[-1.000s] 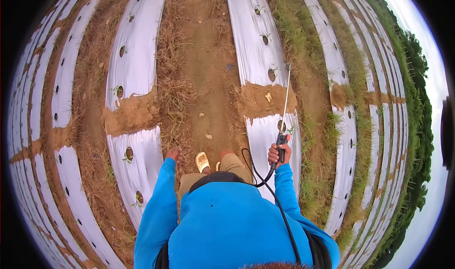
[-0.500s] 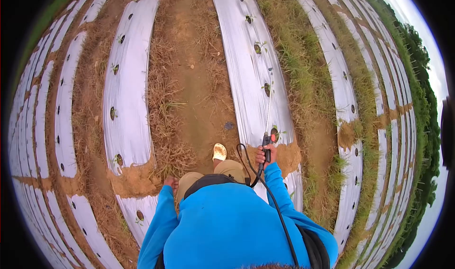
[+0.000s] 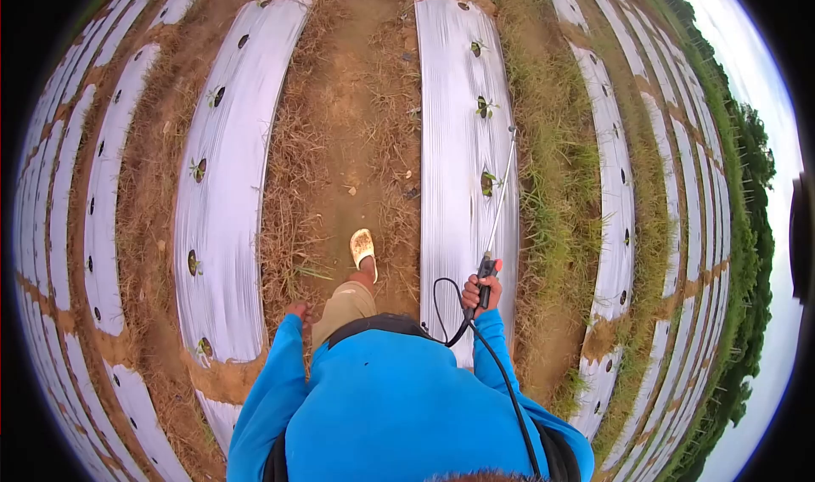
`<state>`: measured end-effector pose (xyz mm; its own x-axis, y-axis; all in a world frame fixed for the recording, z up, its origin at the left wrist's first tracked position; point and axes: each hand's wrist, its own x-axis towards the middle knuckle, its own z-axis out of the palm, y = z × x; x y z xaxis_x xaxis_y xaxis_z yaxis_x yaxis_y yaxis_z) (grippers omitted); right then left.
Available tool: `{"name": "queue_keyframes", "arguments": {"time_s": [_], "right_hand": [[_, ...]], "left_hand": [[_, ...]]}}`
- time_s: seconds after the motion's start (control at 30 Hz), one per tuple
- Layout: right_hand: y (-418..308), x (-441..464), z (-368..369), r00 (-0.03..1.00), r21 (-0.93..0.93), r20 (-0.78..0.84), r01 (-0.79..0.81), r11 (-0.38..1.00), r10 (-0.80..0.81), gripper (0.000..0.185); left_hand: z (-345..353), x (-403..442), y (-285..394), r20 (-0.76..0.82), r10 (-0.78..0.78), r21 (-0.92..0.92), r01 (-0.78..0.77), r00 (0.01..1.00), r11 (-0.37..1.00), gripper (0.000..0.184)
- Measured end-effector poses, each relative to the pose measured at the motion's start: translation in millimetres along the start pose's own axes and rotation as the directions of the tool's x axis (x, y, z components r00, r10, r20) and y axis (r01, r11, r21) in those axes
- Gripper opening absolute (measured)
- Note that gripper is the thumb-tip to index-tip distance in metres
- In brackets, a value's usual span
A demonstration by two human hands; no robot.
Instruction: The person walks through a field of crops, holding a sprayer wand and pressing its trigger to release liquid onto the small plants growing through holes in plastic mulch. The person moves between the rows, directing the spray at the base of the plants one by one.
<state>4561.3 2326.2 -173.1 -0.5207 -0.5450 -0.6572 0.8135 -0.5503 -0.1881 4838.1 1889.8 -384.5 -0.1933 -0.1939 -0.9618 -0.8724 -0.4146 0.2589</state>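
My right hand (image 3: 481, 293) is wrapped round the black handle of a spray wand (image 3: 501, 197). The wand's thin metal lance points forward over the right-hand strip of silver plastic film (image 3: 450, 142), its tip near the strip's right edge. A black hose (image 3: 501, 367) runs from the handle back past my body. Small green plants (image 3: 484, 107) stand in round holes in the film, one just left of the lance. My left hand (image 3: 301, 313) hangs low beside my left thigh, its fingers curled but too small to make out clearly.
Another film-covered strip (image 3: 225, 168) lies to the left, with a dirt path (image 3: 344, 125) between the two. My foot in a pale clog (image 3: 362, 246) is on the path. Grass (image 3: 556, 185) grows along the right side, with more strips and trees (image 3: 755, 193) beyond.
The strips and soil gaps have shifted back past me as I moved forward along the path. The wand swung left, then right again, still in my right hand. One foot is now further forward.
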Motion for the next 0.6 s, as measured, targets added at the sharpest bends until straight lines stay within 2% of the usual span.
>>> {"name": "queue_keyframes", "arguments": {"time_s": [0.03, 0.1, 0.2, 0.27, 0.33, 0.37, 0.43, 0.57, 0.6], "right_hand": [[-15.0, 13.6, 17.9, 1.000, 0.019, 0.012, 0.005, 1.000, -0.005, 0.017], [-45.5, 33.7, 58.7, 1.000, 0.023, 0.024, -0.020, 1.000, 0.019, 0.018], [-86.3, 65.7, 114.7, 0.998, 0.073, 0.060, -0.031, 0.997, 0.027, 0.017], [-107.7, 94.4, 152.1, 0.999, 0.090, 0.041, -0.004, 0.996, 0.000, 0.017], [-130.7, 135.3, 179.5, 1.000, 0.078, 0.004, 0.017, 0.997, -0.018, 0.017], [-141.9, 157.8, 192.4, 1.000, 0.085, -0.002, 0.024, 0.996, -0.024, 0.017], [-164.1, 200.2, 215.2, 0.999, 0.097, -0.021, 0.040, 0.994, -0.038, 0.018], [-216.8, 296.1, 255.1, 0.998, 0.099, 0.028, 0.053, 0.994, -0.056, 0.018], [-230.2, 325.6, 261.6, 0.998, 0.103, 0.031, 0.056, 0.993, -0.059, 0.018]], "left_hand": [[-5.3, 30.9, 18.2, -0.006, -0.008, -0.005, 0.008, 1.000, 1.000, 0.018], [5.7, 63.5, 74.7, 0.164, -0.129, 0.004, 0.131, 0.978, 0.991, 0.015], [31.5, 13.1, 227.1, 0.027, 0.097, 0.118, -0.100, 0.995, 0.988, 0.021], [35.6, 22.0, 317.2, 0.165, 0.101, -0.075, -0.090, 0.981, 0.993, 0.021], [40.8, 38.3, 401.3, 0.170, 0.191, -0.034, -0.188, 0.967, 0.982, 0.019], [42.6, 42.5, 440.7, 0.175, 0.186, -0.025, -0.185, 0.967, 0.982, 0.019], [43.9, 43.5, 503.5, 0.114, 0.385, -0.104, -0.374, 0.916, 0.922, 0.018], [33.5, 82.6, 594.4, 0.068, 0.356, -0.067, -0.351, 0.932, 0.934, 0.018], [31.3, 84.9, 608.8, 0.022, 0.273, -0.100, -0.270, 0.962, 0.958, 0.017]]}}
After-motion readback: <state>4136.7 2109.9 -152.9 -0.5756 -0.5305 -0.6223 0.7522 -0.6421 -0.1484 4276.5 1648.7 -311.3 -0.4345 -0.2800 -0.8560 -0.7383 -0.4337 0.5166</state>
